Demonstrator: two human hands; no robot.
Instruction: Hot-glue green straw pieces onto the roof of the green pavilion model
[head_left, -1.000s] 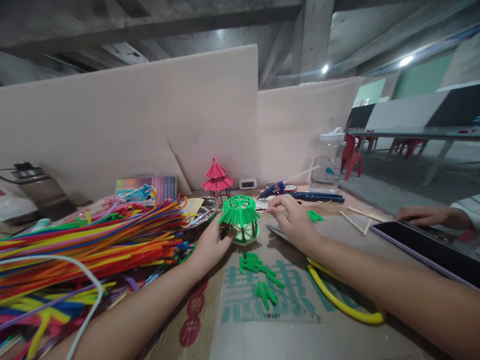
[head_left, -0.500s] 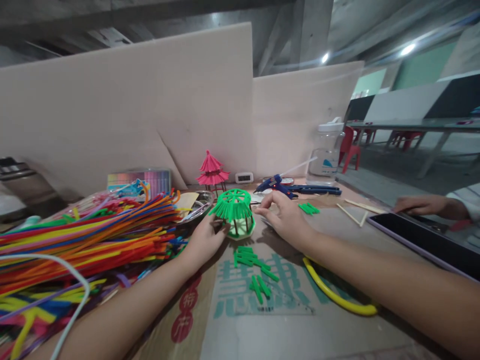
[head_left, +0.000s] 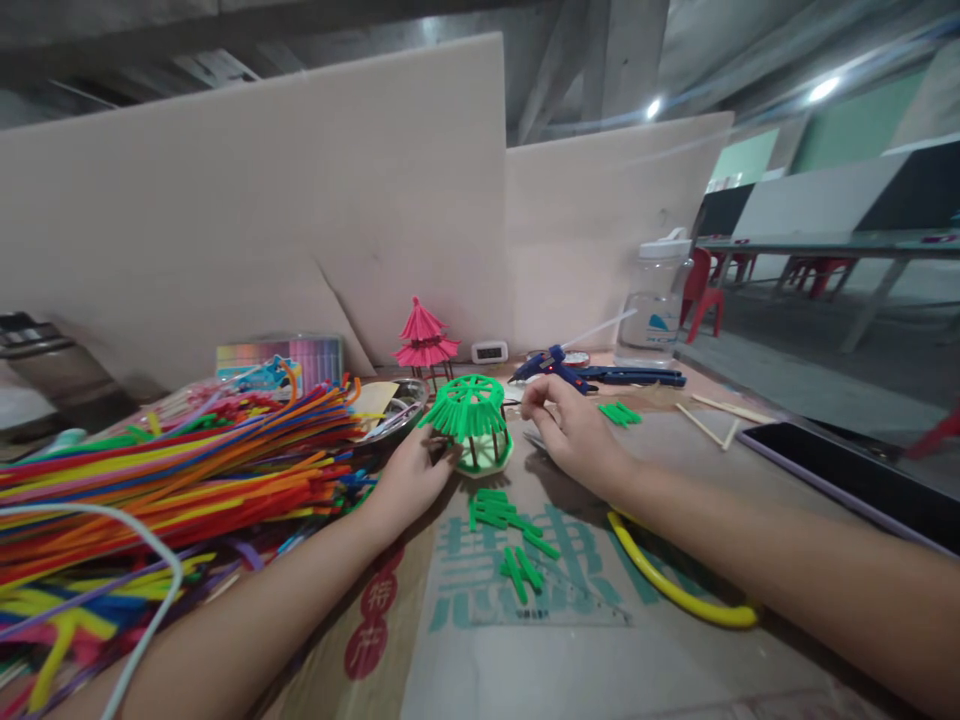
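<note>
A small green pavilion model (head_left: 472, 420) made of pipe-cleaner pieces stands on the cardboard sheet (head_left: 540, 640). My left hand (head_left: 412, 475) grips its left side, fingers curled round the posts under the roof. Just right of the model, my right hand (head_left: 574, 430) rests on the table with fingers curled in a pinch; what they hold is hidden. Several short green pipe-cleaner pieces (head_left: 514, 535) lie in front of the model, and a few more green pieces (head_left: 619, 412) lie behind my right hand.
A big pile of coloured pipe cleaners (head_left: 172, 470) fills the left. At the back stand a pink pavilion model (head_left: 425, 340), a blue glue gun (head_left: 559, 368), a clear bottle (head_left: 656, 300) and a marker box (head_left: 281, 358). A yellow pipe cleaner (head_left: 675, 585), wooden sticks (head_left: 712, 420) and a dark tablet (head_left: 855, 480) lie to the right.
Another person's hand near the tablet at the right has left the view. My right hand drew slightly closer to the green model. My left hand keeps its grip.
</note>
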